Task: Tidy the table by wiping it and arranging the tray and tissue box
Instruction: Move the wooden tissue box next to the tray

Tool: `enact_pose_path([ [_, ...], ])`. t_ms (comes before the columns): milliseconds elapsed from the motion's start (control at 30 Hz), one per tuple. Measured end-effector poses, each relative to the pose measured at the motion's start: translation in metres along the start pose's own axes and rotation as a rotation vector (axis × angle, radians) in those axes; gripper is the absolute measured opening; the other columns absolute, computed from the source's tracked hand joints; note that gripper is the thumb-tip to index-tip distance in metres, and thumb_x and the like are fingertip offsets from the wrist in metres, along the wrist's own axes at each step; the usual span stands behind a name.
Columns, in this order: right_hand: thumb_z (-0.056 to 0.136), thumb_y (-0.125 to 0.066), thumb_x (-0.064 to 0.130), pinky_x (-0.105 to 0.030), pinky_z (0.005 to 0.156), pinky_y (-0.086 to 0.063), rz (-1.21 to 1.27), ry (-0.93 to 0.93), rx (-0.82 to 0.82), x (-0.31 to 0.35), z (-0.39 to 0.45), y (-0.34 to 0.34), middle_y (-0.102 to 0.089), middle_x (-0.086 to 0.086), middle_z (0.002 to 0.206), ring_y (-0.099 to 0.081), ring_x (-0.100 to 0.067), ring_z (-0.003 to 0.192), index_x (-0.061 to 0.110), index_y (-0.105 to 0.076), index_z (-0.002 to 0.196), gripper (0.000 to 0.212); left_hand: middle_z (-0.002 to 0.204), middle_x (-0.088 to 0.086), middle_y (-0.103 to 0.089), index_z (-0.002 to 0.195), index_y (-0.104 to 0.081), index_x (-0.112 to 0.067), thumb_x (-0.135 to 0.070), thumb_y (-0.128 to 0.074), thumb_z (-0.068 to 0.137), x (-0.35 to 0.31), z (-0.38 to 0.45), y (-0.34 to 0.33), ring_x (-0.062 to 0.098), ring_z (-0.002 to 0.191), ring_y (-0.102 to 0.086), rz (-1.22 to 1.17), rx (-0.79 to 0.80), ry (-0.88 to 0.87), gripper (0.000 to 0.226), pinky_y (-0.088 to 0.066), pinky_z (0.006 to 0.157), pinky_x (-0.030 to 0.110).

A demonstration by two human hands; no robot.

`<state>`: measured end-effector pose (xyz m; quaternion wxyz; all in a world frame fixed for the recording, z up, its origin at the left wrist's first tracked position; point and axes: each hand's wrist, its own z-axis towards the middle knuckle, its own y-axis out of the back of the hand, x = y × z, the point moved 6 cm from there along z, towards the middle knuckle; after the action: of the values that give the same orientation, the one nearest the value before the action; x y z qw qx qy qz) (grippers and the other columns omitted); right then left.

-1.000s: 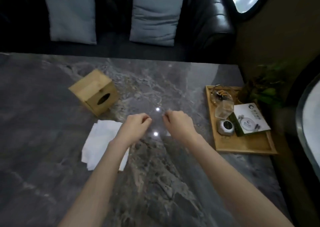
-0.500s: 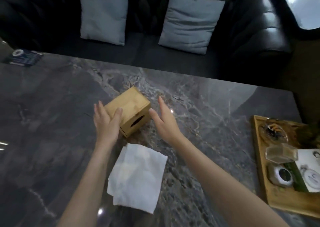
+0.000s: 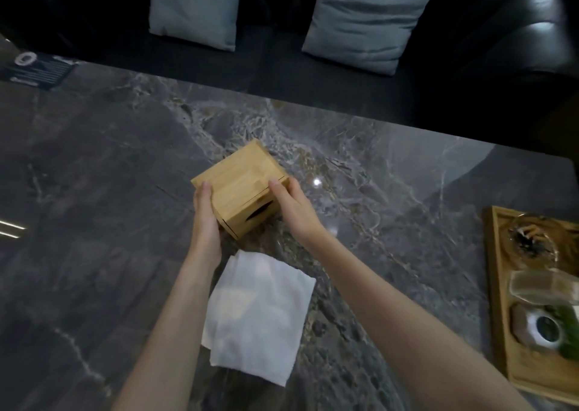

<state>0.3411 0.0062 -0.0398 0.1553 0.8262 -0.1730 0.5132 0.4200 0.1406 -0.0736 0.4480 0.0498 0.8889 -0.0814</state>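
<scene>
Both hands closed in: left hand [image 3: 205, 219], right hand [image 3: 293, 210] fingers clasping tissue box [image 3: 239, 188]; cloth [image 3: 260, 313] nearby.

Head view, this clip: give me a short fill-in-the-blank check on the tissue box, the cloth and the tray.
1. The wooden tissue box is gripped by ____ hands, left and right.
2. The white cloth lies flat on the ____.
3. The wooden tray sits at the table's ____ edge.

Missing words: both; table; right
</scene>
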Motion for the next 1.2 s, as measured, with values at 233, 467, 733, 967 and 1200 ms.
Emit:
enact_pose_path([
  [233, 0.093, -0.038, 0.048, -0.026, 0.085, -0.033, -0.018, 0.037, -0.111, 0.002, -0.013, 0.022, -0.050, 0.010, 0.112, -0.047, -0.010, 0.103, 0.019, -0.047, 0.124, 0.043, 0.125, 0.010, -0.057, 0.133, -0.040, -0.022, -0.056, -0.032, 0.089, -0.011, -0.014, -0.020, 0.024, 0.108, -0.057, 0.137, 0.047, -0.047, 0.057, -0.048, 0.093, 0.042],
  [467, 0.094, -0.039, 0.044, -0.019, 0.069, -0.036, 0.005, 0.173, -0.224, 0.030, -0.054, 0.067, -0.053, 0.016, 0.091, -0.049, -0.001, 0.085, 0.019, -0.053, 0.106, 0.030, 0.122, 0.008, -0.055, 0.134, -0.039, -0.022, -0.056, -0.032, 0.088, -0.025, -0.062, -0.055, 0.024, 0.107, -0.057, 0.186, 0.116, -0.116, 0.057, -0.052, 0.081, 0.037],
  [733, 0.094, -0.040, 0.041, -0.023, 0.073, -0.039, 0.066, 0.299, -0.350, 0.044, -0.134, 0.129, -0.054, 0.012, 0.086, -0.050, -0.004, 0.082, 0.021, -0.053, 0.092, 0.024, 0.132, 0.004, -0.051, 0.136, -0.034, -0.031, -0.071, -0.034, 0.071, -0.025, -0.150, -0.101, 0.024, 0.118, -0.051, 0.286, 0.260, -0.263, 0.076, -0.040, 0.103, 0.049],
  [967, 0.096, -0.035, 0.040, -0.016, 0.074, -0.035, 0.078, 0.319, -0.511, 0.019, -0.225, 0.184, -0.050, 0.015, 0.087, -0.052, -0.008, 0.091, 0.014, -0.050, 0.116, 0.037, 0.133, 0.001, -0.047, 0.137, -0.029, -0.028, -0.059, -0.030, 0.088, 0.011, -0.229, -0.143, 0.022, 0.119, -0.048, 0.339, 0.441, -0.292, 0.057, -0.041, 0.102, 0.043],
  [1200, 0.094, -0.037, 0.044, -0.026, 0.084, -0.041, 0.109, 0.243, -0.675, -0.037, -0.306, 0.233, -0.055, 0.017, 0.097, -0.052, -0.005, 0.099, 0.029, -0.054, 0.102, 0.024, 0.132, 0.005, -0.048, 0.135, -0.031, -0.025, -0.049, -0.029, 0.093, 0.076, -0.296, -0.173, 0.023, 0.119, -0.049, 0.451, 0.634, -0.245, 0.049, -0.039, 0.103, 0.042],
])
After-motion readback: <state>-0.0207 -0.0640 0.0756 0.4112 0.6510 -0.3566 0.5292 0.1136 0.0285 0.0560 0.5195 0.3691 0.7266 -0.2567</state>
